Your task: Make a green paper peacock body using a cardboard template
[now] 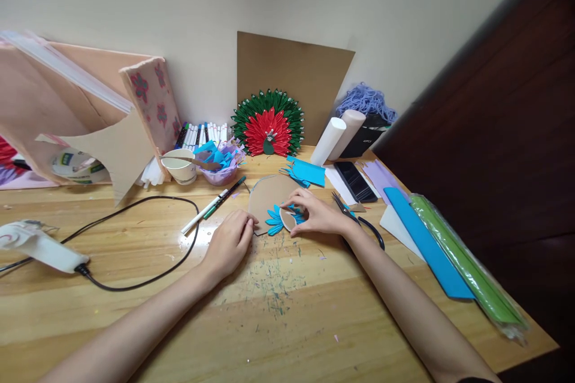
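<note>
Head view: right hand (317, 215) is pinching a small cardboard piece (288, 221), thumb and fingertips parted by about its width. Left hand (231, 239) is resting at the lower-left edge of a large cardboard disc (265, 194), fingers curled in; can't tell whether they're gripping the edge or only touching it.

Progress, my read: partway. Blue petals (274, 222) are already shaped and fanning out on both sides of the small piece. Can't tell if they're stuck to it or just lying underneath. Rest of the disc's visible face is showing bare board, so that area is reading as unworked. Blue paper (314, 173) behind the disc is lying with narrow cut strips at its left end, so some stock is seemingly left over.

Looks: small piece is sitting over the disc's lower-right part, near the front edge, tan face showing, pale rim, roughly oval from here. Petals are looking narrow and pointed; right-hand fingers are hiding some of them. Large disc is lying flat, plain tan, dark line running along part of its edge.

Scissors (347, 210) are lying just beside the right wrist; glue gun (45, 245) is lying well apart, far left.
</note>
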